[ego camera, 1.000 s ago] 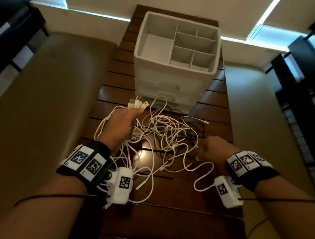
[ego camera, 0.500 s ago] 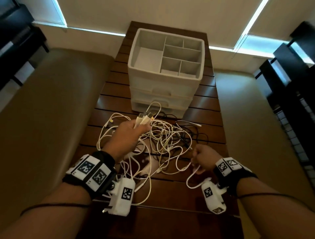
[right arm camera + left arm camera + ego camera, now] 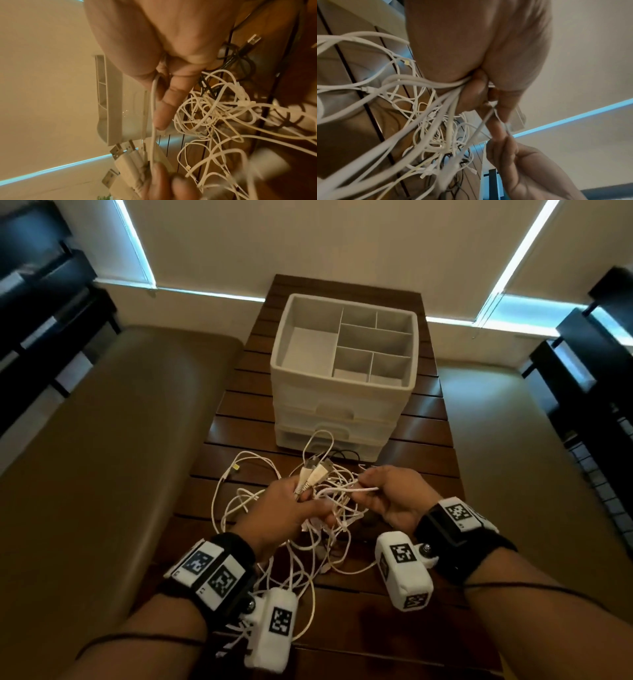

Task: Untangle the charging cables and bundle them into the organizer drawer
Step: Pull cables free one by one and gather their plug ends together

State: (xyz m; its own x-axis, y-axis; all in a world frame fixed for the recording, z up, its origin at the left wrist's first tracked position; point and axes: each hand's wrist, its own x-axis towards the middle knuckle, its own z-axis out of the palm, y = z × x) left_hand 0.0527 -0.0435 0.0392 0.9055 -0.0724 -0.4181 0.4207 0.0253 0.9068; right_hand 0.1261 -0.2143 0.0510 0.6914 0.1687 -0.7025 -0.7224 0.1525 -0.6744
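So both hands are up over the dark slatted wooden surface (image 3: 421, 426), right in the middle of a messy heap of white charging cables (image 3: 308, 542). The left hand (image 3: 287, 508) has its fingers (image 3: 503, 106) curled tight round a bunch of USB plug ends (image 3: 315, 474), which poke up out of the fist toward the organizer. From the right wrist view you can see at least three of those flat metal plugs (image 3: 123, 152) lined up side by side. The right hand (image 3: 394, 494) sits just beside the left, nearly touching it, and its fingers (image 3: 168, 102) pinch a single thin white cable strand (image 3: 363, 490) that runs straight across to the left fist. The rest of the tangle droops from both hands down onto the surface, loops spilling toward the person's wrists. A black cable (image 3: 240, 56) is mixed in at the far side of the pile, partly under the white ones. The white organizer (image 3: 342, 392) stands just behind the heap, its drawers all pushed in, its open top tray split into compartments. A brown padded bench (image 3: 102, 474) runs along the left
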